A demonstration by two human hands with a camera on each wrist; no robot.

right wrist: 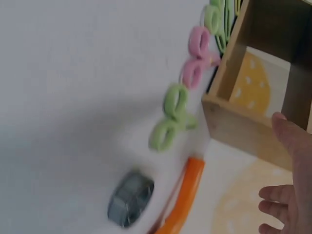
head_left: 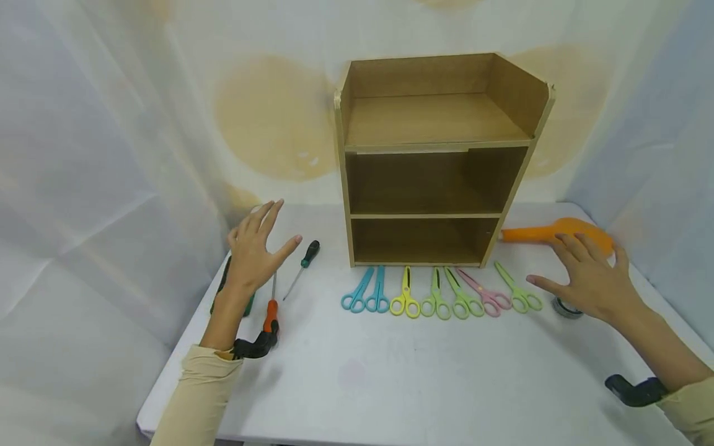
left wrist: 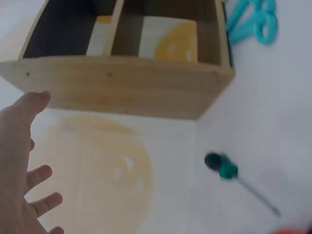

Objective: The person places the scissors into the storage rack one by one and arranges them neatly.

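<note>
My left hand point(head_left: 253, 248) hovers open above the table's left side, fingers spread, holding nothing; it also shows at the left wrist view's edge point(left wrist: 22, 170). Below it lie a green-handled screwdriver point(head_left: 304, 259), an orange-handled screwdriver point(head_left: 271, 308) and a dark green tool point(head_left: 223, 282). My right hand point(head_left: 586, 275) is open too, raised over the right side near an orange tool point(head_left: 549, 233) and a roll of tape point(head_left: 566, 307). A wooden shelf unit point(head_left: 432, 155) stands at the back. Several coloured scissors point(head_left: 440, 294) lie in a row before it.
The white table point(head_left: 390, 378) ends at a near edge at the bottom and at curtains on the left and right. In the right wrist view the tape roll point(right wrist: 130, 199), orange tool point(right wrist: 184, 195), green scissors point(right wrist: 170, 117) and pink scissors point(right wrist: 195, 61) lie beside the shelf's corner point(right wrist: 243, 131).
</note>
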